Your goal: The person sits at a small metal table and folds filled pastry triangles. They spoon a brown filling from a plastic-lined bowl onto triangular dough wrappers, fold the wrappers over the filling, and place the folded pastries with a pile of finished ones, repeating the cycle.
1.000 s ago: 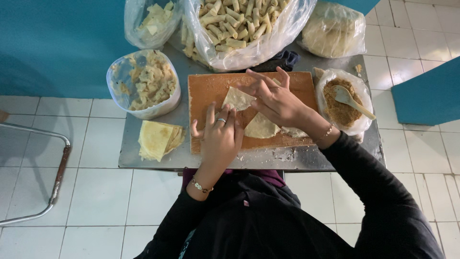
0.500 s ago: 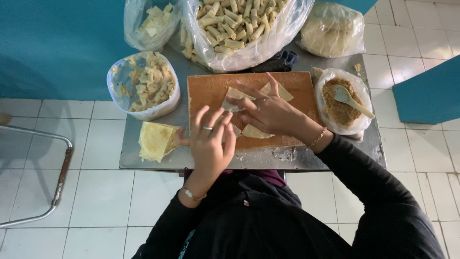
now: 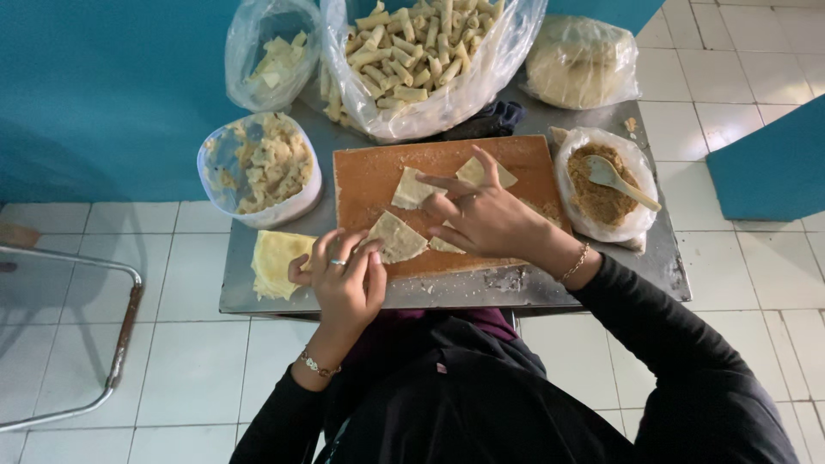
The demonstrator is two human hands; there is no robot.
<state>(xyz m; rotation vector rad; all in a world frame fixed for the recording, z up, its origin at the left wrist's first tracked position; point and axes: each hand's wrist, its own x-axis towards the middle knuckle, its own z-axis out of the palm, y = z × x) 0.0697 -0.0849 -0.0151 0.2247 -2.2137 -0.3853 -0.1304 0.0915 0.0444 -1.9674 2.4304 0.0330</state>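
The grey steel-topped table [image 3: 258, 296] carries everything. At its 12 o'clock sits a large clear plastic bag of pale rolled pastry sticks [image 3: 421, 51]; at 1 o'clock, a bagged mound of pale dough [image 3: 580, 60]; at 10 o'clock, a bag-lined bowl of crumbly yellowish scraps [image 3: 262, 167]. The brown rectangular wooden board [image 3: 369, 176] lies at centre, with a bag-lined bowl of brown filling [image 3: 593, 193] and a pale spoon [image 3: 620, 179] at its 3 o'clock. A stack of thin yellow pastry sheets [image 3: 275, 262] lies at the board's 8 o'clock.

The right hand [image 3: 485, 219] is spread flat, fingers open, pressing on cut wrappers at the board's centre. The left hand [image 3: 344, 279] rests at the board's 7 o'clock edge, fingers loosely curled and touching the corner of a pale triangular pastry wrapper [image 3: 397, 238]; it grips nothing firmly.

Judgement: the wrappers look thin and liable to tear, so separating them calls for light fingertip pressure, one piece at a time.
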